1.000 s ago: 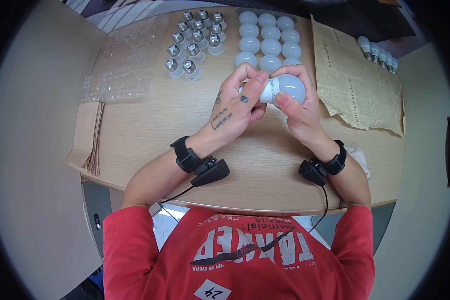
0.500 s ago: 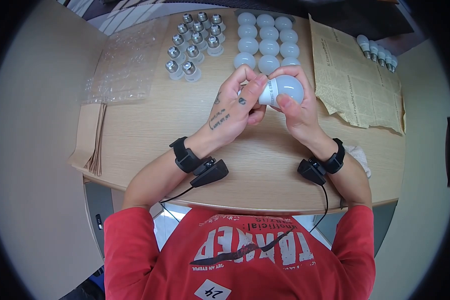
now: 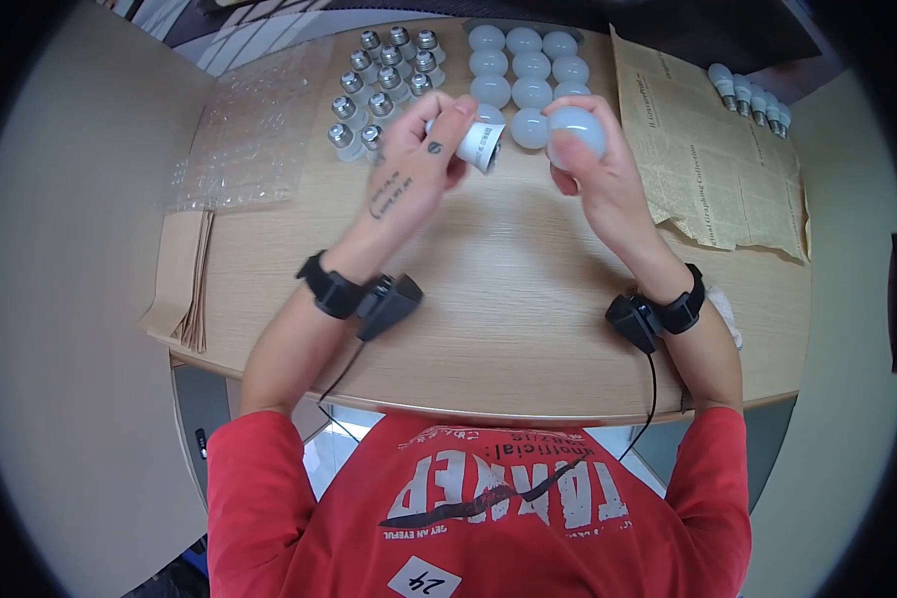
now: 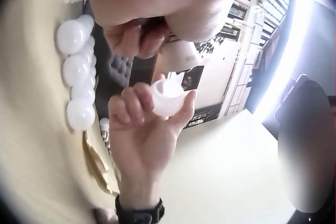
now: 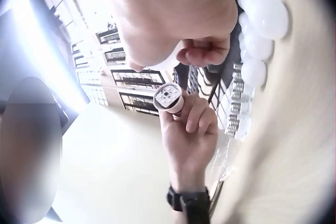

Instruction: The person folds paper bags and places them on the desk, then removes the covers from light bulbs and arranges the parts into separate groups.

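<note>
My left hand (image 3: 409,169) grips a white bulb base (image 3: 479,147), its open end tilted toward the right hand. In the right wrist view, a small board with LED chips (image 5: 168,97) shows inside that end. A frosted bulb cover (image 3: 579,132) is held between the thumb and fingers of my right hand (image 3: 608,174). Its hollow opening (image 4: 164,88) faces the left hand in the left wrist view. A gap separates base and cover, both held up over the table (image 3: 488,289). The fingers hide the base's screw end.
Several bulb bases (image 3: 393,78) stand screw cap up at the back left, with rows of frosted covers (image 3: 531,66) beside them. Printed brown paper (image 3: 713,179) and several small bulbs (image 3: 743,95) lie right. Clear plastic wrap (image 3: 249,130) and folded brown paper (image 3: 177,264) lie left.
The bulb held in both hands has come apart. The left hand has moved left and up with the base, while the right keeps the cover.
</note>
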Demonstrator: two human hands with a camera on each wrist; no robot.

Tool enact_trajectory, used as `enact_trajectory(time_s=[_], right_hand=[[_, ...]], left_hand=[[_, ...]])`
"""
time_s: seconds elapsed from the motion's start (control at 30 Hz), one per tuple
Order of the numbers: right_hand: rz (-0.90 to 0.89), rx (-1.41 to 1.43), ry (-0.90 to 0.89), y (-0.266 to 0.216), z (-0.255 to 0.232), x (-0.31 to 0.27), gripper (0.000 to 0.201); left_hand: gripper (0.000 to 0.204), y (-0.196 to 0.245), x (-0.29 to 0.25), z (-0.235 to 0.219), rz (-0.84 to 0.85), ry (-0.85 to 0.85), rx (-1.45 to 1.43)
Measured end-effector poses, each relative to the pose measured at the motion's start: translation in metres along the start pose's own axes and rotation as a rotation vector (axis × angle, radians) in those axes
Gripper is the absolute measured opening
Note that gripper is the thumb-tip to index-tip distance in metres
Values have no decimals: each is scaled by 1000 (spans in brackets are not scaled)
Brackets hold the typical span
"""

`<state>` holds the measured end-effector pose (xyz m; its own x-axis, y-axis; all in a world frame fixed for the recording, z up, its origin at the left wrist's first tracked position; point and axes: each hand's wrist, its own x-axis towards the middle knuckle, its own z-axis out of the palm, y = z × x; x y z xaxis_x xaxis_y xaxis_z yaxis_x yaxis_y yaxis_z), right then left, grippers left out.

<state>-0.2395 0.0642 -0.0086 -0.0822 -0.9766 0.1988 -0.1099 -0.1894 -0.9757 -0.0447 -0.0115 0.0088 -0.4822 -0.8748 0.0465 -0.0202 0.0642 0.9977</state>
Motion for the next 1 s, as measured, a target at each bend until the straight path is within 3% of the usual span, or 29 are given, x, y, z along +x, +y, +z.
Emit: enact_trajectory(time_s=[0.03, 0.2, 0.3, 0.4, 0.73, 1.0], right_hand=[[-30, -211, 22, -3, 0, 0, 46], [-103, -642, -103, -13, -3, -4, 45], [-208, -792, -139, -10, -5, -7, 46], [-217, -833, -151, -10, -6, -10, 47], [-370, -1055, -177, 1, -11, -10, 37], [-346, -1066, -180, 8, -7, -10, 39]], left_hand=[[28, 0, 9, -13, 93, -5, 235], [24, 9, 26, -51, 481, 18, 1156], [26, 8, 30, -57, 477, -22, 1346], [29, 5, 38, -55, 377, -75, 1435], [28, -14, 54, -53, 316, -76, 1455], [28, -18, 60, -56, 316, -69, 1455]])
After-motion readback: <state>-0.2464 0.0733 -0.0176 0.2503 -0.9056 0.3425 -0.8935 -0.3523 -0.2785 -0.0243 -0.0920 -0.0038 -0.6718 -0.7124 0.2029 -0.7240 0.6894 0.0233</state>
